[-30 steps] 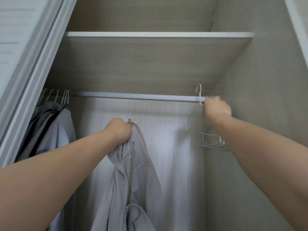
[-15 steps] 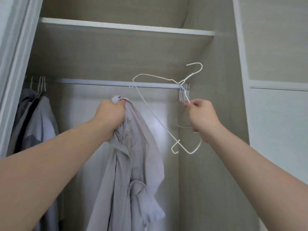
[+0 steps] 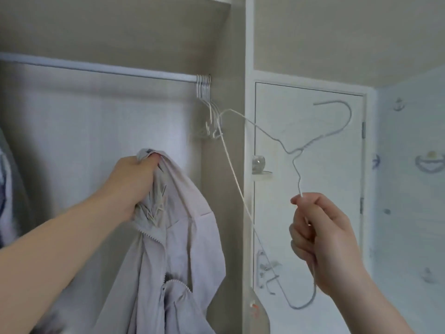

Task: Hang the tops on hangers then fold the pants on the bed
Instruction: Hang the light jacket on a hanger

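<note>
left hand (image 3: 131, 186) fingers bunch the grey jacket (image 3: 173, 249); right hand (image 3: 322, 239) fingers pinch a white wire hanger (image 3: 265, 135)

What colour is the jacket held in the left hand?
Plain pale grey with a faint lilac tint; the jacket shows best in the head view.

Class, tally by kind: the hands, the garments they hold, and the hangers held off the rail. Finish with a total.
Hands: 2, left hand and right hand
Held garments: 1, jacket
Hangers off the rail: 1, white wire hanger
Total: 4
</note>
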Motion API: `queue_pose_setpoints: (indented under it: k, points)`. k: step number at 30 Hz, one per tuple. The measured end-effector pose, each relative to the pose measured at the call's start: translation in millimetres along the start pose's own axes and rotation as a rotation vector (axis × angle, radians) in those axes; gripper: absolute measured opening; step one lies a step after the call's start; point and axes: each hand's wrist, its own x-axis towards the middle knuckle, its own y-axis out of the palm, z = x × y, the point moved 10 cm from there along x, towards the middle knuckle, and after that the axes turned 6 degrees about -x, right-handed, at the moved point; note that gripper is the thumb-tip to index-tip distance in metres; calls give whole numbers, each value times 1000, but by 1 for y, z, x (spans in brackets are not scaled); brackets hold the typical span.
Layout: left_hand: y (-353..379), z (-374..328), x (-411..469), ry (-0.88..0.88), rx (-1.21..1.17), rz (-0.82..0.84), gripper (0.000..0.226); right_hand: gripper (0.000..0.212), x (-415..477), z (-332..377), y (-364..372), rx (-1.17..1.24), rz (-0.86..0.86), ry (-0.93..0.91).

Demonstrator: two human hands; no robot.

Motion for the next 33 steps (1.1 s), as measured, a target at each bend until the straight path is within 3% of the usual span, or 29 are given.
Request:
queue_pose_setpoints:
  k: [7,13,16,19,24,29,33]
  points:
    - [60,51,-84,-112,179,38,42,25,-8,-14,-76,-368,128,84]
    - [94,84,-146,-221,141,21,32,19,-54,-13,-174,-101,41,109]
    - [106,97,-178,-266,131,-4,29,17,-66,-14,-197,57,108,188]
    - [114,114,-213,-319,144,-29,27,29,-76,-15,-219,77,171,235]
    - [140,119,-266,-393,184,18,24,31,-115,-20,-244,-96,337,207]
    - [160,117,-296,-323,289,112,27,36,-180,-39,-268,-365,438,163]
    - [176,126,-324,-311,443,243,31,27,-228,-70,-277,-520,511,206]
